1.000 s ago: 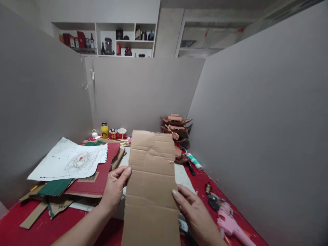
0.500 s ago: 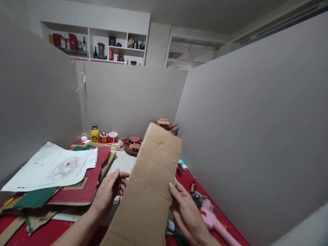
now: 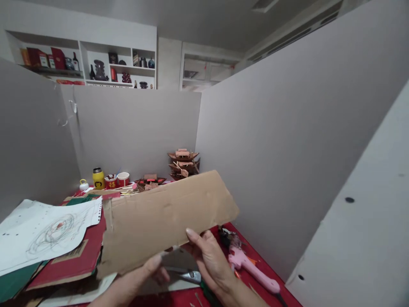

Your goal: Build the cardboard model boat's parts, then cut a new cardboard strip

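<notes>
A long strip of brown cardboard [image 3: 166,217] is held up slantwise over the table, its creased face toward me. My right hand [image 3: 212,260] grips its lower edge, thumb on the front and the other fingers behind. My left hand [image 3: 148,270] is at the lower edge further left, thumb apart from loosely curled fingers. It does not appear to grip the strip. Under the hands lie pliers with a metal head [image 3: 193,276] and dark green handles, partly covered by my right hand. A pink glue gun [image 3: 254,268] lies to the right of that hand.
At left, a drawn-on paper sheet [image 3: 54,230] covers stacked red and green cardboard [image 3: 72,264]. Wooden model boats [image 3: 183,164] stand at the back, with a yellow jar [image 3: 98,178] and paper cups [image 3: 123,179] further left. Grey partitions [image 3: 137,128] enclose the red table.
The cardboard strip has turned from nearly upright to lying across the view. My right hand moved to its lower edge, and my left hand went lower. The view has swung to the right.
</notes>
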`<act>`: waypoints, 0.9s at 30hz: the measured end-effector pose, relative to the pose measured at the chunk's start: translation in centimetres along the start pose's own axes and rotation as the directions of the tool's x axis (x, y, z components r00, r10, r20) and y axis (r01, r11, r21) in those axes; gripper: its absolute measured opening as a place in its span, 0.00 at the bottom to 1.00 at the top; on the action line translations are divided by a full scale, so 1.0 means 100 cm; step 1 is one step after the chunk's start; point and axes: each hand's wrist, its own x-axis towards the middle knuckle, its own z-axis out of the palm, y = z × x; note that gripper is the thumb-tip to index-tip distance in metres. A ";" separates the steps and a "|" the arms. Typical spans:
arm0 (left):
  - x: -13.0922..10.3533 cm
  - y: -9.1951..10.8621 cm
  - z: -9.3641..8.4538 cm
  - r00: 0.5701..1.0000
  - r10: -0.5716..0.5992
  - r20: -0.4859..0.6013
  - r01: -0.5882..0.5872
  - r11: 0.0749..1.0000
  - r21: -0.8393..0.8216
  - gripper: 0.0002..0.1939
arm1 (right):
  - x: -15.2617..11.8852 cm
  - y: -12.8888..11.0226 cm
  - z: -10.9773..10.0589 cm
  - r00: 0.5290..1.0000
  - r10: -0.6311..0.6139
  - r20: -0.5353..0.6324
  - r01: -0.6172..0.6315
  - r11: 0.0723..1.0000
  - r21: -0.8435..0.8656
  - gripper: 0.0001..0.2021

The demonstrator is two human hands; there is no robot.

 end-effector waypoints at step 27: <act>0.002 0.035 -0.015 0.936 0.018 -0.351 -0.183 0.877 -0.443 0.27 | -0.020 0.018 0.006 0.916 0.265 0.302 -0.106 0.884 -0.455 0.23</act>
